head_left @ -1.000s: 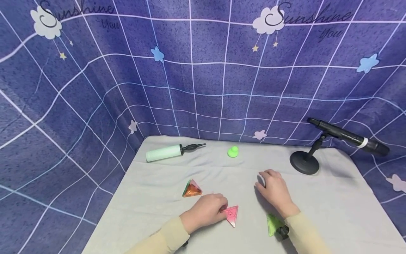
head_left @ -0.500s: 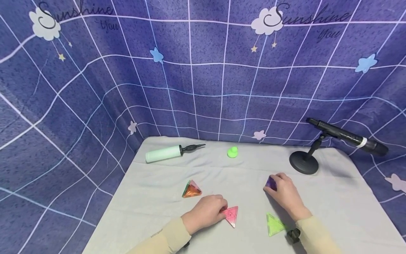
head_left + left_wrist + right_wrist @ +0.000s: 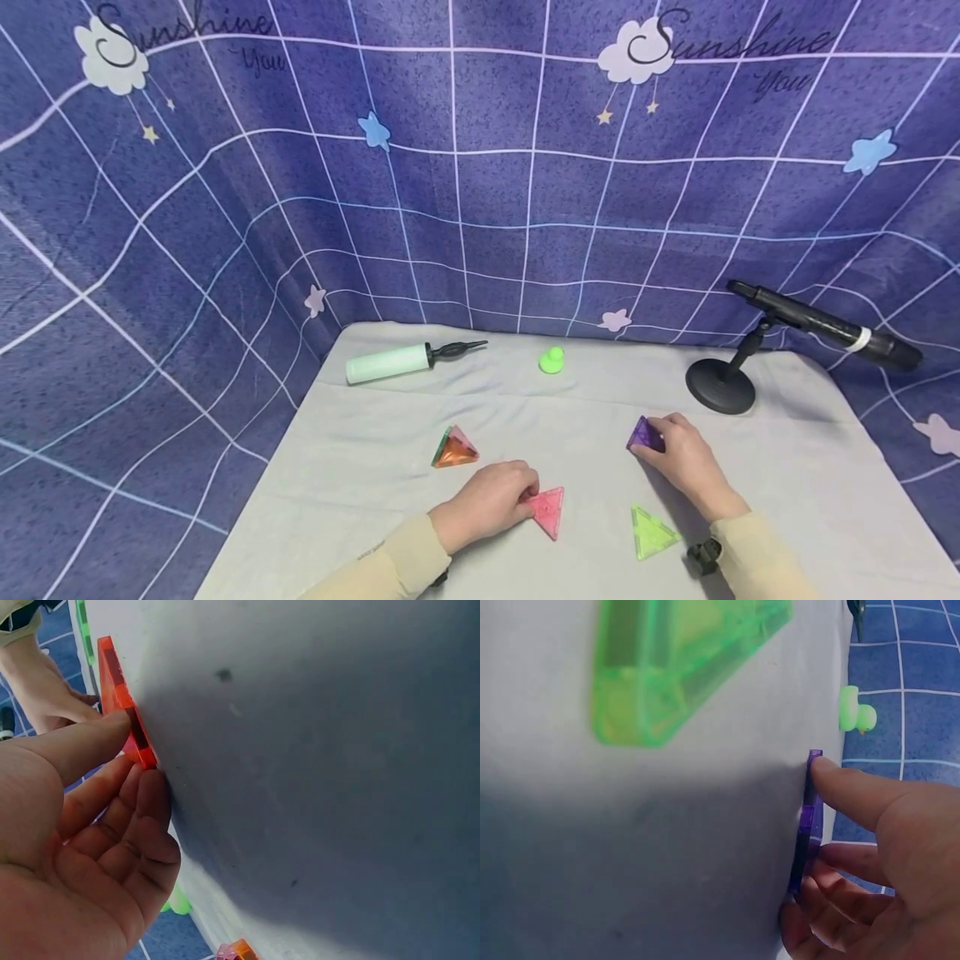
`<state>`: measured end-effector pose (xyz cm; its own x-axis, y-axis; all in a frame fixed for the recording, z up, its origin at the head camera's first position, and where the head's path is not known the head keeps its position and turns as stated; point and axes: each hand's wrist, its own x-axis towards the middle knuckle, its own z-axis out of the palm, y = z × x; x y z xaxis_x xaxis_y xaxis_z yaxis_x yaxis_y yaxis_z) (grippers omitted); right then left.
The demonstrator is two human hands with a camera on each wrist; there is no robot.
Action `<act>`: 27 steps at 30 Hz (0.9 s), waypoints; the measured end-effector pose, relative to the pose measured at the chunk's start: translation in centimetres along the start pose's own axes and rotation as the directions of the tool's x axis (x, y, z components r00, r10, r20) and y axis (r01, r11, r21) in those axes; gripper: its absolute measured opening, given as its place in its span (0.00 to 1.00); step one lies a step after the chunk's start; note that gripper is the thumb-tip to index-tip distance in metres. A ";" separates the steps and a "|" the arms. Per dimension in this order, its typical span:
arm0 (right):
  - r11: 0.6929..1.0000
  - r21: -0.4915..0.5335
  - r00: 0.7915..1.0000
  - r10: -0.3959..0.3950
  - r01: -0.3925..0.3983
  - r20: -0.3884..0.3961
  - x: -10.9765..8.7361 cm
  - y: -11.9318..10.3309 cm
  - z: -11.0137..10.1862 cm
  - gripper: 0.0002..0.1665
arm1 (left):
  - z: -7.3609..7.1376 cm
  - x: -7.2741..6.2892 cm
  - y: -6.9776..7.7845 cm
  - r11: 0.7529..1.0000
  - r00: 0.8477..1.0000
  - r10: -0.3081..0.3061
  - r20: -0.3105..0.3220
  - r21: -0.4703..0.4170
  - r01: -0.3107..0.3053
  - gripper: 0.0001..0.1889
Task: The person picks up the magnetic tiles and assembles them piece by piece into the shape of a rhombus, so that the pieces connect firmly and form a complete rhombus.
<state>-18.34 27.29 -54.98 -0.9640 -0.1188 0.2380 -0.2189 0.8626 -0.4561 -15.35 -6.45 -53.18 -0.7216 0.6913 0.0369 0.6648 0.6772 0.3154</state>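
Observation:
My left hand [image 3: 491,498] pinches one corner of a pink-red translucent triangular magnetic tile [image 3: 549,510] on the table. In the left wrist view the thumb lies on that tile's edge [image 3: 120,694], with the fingers curled below it. At the right, my right hand [image 3: 688,458] holds a purple triangular tile [image 3: 642,435] between thumb and fingers, close to the tabletop. The right wrist view shows the purple tile [image 3: 808,825] edge-on. A lime-green triangular tile [image 3: 651,532] lies flat, nearer to me than the right hand. Left of centre stands a small pyramid of orange, pink and green tiles [image 3: 455,447].
Along the back of the white-covered table [image 3: 360,433] are a mint hand pump [image 3: 390,363], a green toy duck [image 3: 552,361] and a black microphone-like object on a round stand [image 3: 722,386]. A blue grid-patterned curtain [image 3: 480,192] hangs behind and at the sides.
My right hand has shifted right and slightly toward me, and the purple tile, hidden at first, now shows in its fingers. The left hand keeps its place on the pink-red tile.

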 end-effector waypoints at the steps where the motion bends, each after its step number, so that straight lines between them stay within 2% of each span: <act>1: 1.000 0.005 1.000 0.002 -0.002 0.005 0.0 0.0 -0.1 0.34 | 0.0 0.0 0.0 1.000 1.000 0.004 -0.001 -0.011 -0.004 0.09; 8: 1.000 0.026 1.000 -0.015 0.014 0.027 0.3 0.1 -0.7 0.29 | -0.3 -0.2 -0.2 0.996 0.999 0.038 -0.011 -0.080 -0.039 0.12; 16: 0.999 0.016 0.998 -0.043 0.042 0.050 0.6 0.1 -1.0 0.28 | 0.1 -0.1 -0.6 0.996 0.998 0.058 0.016 -0.063 -0.057 0.08; 23: 0.999 0.018 0.997 -0.051 0.050 0.057 0.7 0.0 -1.1 0.27 | 0.0 -0.3 -0.7 0.994 0.997 0.071 -0.002 -0.087 -0.071 0.08; 27: 0.999 0.029 0.997 -0.043 0.042 0.057 0.7 -0.1 -1.1 0.29 | -0.1 -0.3 -0.9 0.993 0.998 0.057 -0.013 -0.102 -0.058 0.08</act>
<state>-18.85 27.65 -53.82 -0.9607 -0.1837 0.2081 -0.2630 0.8424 -0.4703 -15.76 -7.34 -53.40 -0.6853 0.7251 0.0672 0.6822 0.6070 0.4076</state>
